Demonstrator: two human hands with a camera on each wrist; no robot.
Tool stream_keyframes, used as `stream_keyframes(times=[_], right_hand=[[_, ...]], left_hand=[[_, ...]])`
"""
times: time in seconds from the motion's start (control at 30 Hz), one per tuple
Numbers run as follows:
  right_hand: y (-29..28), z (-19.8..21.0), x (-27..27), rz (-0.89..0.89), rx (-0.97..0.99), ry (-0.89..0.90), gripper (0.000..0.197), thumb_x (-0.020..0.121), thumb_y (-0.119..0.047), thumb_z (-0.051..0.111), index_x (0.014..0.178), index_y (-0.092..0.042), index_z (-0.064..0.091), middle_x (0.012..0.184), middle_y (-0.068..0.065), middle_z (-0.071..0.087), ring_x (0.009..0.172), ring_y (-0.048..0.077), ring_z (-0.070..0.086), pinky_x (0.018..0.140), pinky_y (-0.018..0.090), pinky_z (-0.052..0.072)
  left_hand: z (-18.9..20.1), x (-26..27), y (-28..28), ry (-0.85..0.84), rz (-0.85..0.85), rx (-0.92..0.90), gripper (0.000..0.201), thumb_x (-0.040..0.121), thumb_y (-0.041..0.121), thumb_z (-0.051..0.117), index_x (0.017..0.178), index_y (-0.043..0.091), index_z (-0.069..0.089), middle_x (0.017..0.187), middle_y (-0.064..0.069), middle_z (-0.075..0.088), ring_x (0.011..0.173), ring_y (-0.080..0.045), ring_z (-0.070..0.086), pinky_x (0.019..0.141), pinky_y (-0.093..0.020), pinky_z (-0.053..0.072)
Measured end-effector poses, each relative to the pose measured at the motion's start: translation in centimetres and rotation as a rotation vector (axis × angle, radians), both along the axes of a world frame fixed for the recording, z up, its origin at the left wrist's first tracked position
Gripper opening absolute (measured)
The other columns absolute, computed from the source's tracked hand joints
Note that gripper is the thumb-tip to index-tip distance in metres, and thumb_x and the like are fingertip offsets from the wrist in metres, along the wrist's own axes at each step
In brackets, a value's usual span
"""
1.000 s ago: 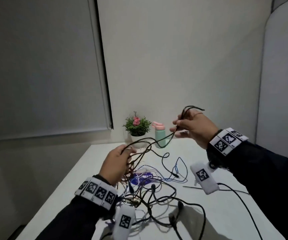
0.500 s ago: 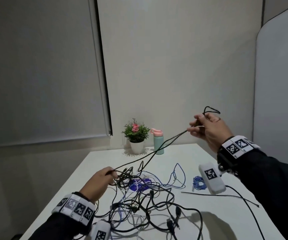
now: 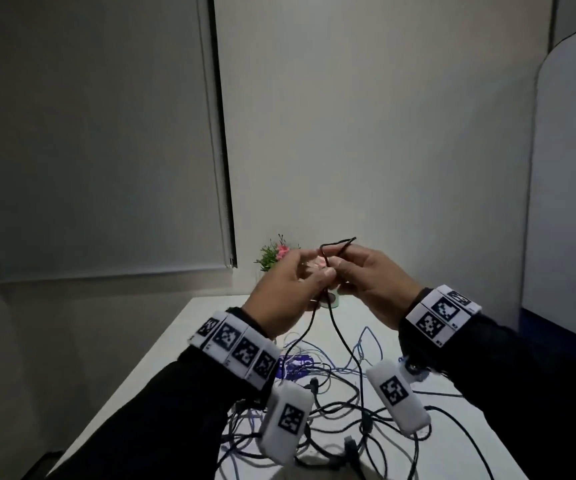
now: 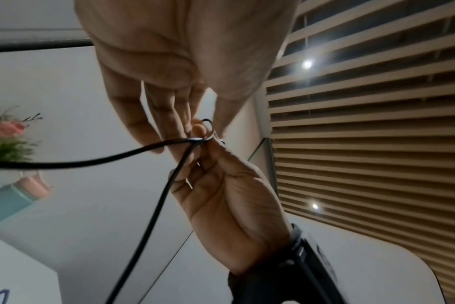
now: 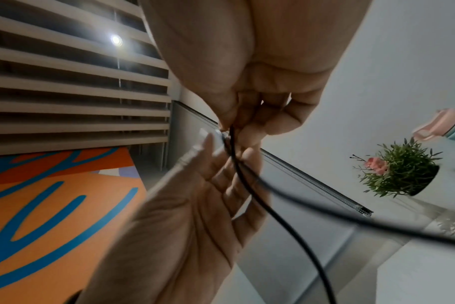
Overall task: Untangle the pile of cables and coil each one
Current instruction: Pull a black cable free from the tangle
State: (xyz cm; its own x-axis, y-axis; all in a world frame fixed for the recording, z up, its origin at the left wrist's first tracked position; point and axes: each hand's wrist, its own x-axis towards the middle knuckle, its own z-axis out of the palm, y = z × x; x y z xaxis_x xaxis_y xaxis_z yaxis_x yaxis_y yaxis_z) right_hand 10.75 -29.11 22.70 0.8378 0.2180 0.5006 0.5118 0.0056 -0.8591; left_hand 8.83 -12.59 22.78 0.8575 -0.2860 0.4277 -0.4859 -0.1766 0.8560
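A thin black cable (image 3: 338,244) stands as a small loop above both hands, which are raised together over the table. My left hand (image 3: 324,271) and my right hand (image 3: 341,269) meet fingertip to fingertip and pinch this cable at the same spot. Two strands of it hang down into the tangled pile of cables (image 3: 335,400) on the table. In the left wrist view the left hand (image 4: 195,131) reaches down to the pinch and the right hand (image 4: 214,148) comes up from below. In the right wrist view the black cable (image 5: 238,166) runs across the left hand's fingers (image 5: 247,164).
A white table (image 3: 207,323) carries the pile, with a blue cable (image 3: 366,344) towards its back. A potted plant (image 3: 272,254) and a teal bottle (image 3: 332,301) stand at the far edge, partly behind my hands. A wall partition (image 3: 570,202) rises on the right.
My left hand has lifted off the pile and come up to meet the right hand. The right hand has moved left, and the stretched black cable now hangs slack in two strands.
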Motion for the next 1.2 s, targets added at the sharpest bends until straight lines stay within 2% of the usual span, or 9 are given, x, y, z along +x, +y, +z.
stream_keyframes(times=[0.13,0.33,0.43,0.53,0.63,0.73,0.9,1.03,1.2], right_hand=[[-0.9,-0.1,-0.1,0.0,-0.012,0.014,0.017,0.1,-0.007,0.05,0.107,-0.007,0.065,0.096,0.016,0.066,0.084,0.023,0.059,0.085,0.041,0.046],[-1.3,-0.7,-0.4,0.009,-0.035,-0.06,0.021,0.093,0.007,0.054,0.1,-0.007,0.068,0.096,0.019,0.07,0.086,0.023,0.066,0.09,0.039,0.053],[-1.1,-1.0,-0.2,0.005,-0.081,-0.083,0.021,0.091,0.007,0.058,0.109,0.003,0.068,0.108,0.029,0.068,0.093,0.026,0.066,0.091,0.037,0.054],[-1.7,-0.8,0.1,0.019,0.028,0.022,0.021,0.097,-0.002,0.055,0.114,0.003,0.067,0.091,0.022,0.064,0.074,0.021,0.064,0.081,0.033,0.058],[-3.1,-0.5,1.1,-0.038,0.183,0.116,0.022,0.1,-0.004,0.047,0.108,-0.003,0.067,0.065,0.004,0.043,0.048,0.012,0.043,0.047,0.024,0.047],[-5.7,-0.7,3.2,-0.215,0.233,0.15,0.025,0.098,-0.004,0.044,0.107,-0.003,0.067,0.058,-0.005,0.032,0.042,0.007,0.023,0.038,0.016,0.021],[-10.0,-3.0,5.7,-0.56,0.029,0.072,0.024,0.095,-0.011,0.049,0.093,-0.012,0.073,0.047,-0.008,0.04,0.037,0.009,0.03,0.041,0.02,0.027],[-14.6,-3.1,6.5,-0.918,-0.193,-0.021,0.025,0.097,-0.027,0.054,0.107,-0.015,0.073,0.063,-0.004,0.055,0.05,0.003,0.049,0.065,0.029,0.04],[-13.9,-4.0,6.5,-0.844,-0.563,-0.005,0.024,0.099,-0.022,0.054,0.111,-0.013,0.072,0.105,0.011,0.071,0.096,0.026,0.062,0.077,0.026,0.037]], left_hand=[[-0.6,0.3,-0.2,-0.028,0.05,-0.021,0.016,0.098,-0.001,0.055,0.097,0.01,0.068,0.081,-0.004,0.069,0.059,-0.008,0.065,0.052,-0.017,0.047],[-1.2,0.2,-0.5,0.107,-0.08,-0.023,0.01,0.097,0.03,0.065,0.1,0.022,0.069,0.09,0.008,0.07,0.085,-0.006,0.068,0.084,-0.032,0.057],[-1.8,0.9,-0.8,0.053,0.01,-0.069,0.003,0.096,0.022,0.067,0.094,0.021,0.067,0.077,0.008,0.07,0.078,-0.01,0.069,0.079,-0.031,0.058],[-2.1,2.1,0.5,0.118,0.073,-0.236,0.012,0.097,0.016,0.065,0.086,0.016,0.068,0.063,0.006,0.063,0.064,-0.01,0.064,0.069,-0.031,0.06],[-2.5,3.3,2.9,0.151,0.143,-0.357,0.013,0.096,0.022,0.066,0.084,0.016,0.067,0.058,0.007,0.051,0.046,-0.008,0.046,0.046,-0.024,0.046],[-3.4,4.3,5.9,0.143,0.204,-0.164,0.024,0.096,0.032,0.066,0.086,0.011,0.07,0.061,0.006,0.046,0.047,-0.007,0.036,0.043,-0.02,0.034],[-6.8,3.4,9.8,0.482,-0.282,0.346,0.038,0.09,0.049,0.067,0.072,0.016,0.061,0.055,0.007,0.04,0.048,-0.011,0.036,0.049,-0.022,0.038],[-9.2,3.2,13.0,0.406,-0.126,0.289,0.04,0.091,0.047,0.066,0.061,0.022,0.057,0.053,0.006,0.031,0.046,-0.012,0.03,0.047,-0.022,0.036],[-8.9,3.4,11.4,0.225,0.029,-0.073,0.043,0.103,0.042,0.047,0.065,0.026,0.059,0.056,0.01,0.027,0.048,-0.01,0.02,0.042,-0.019,0.023]])
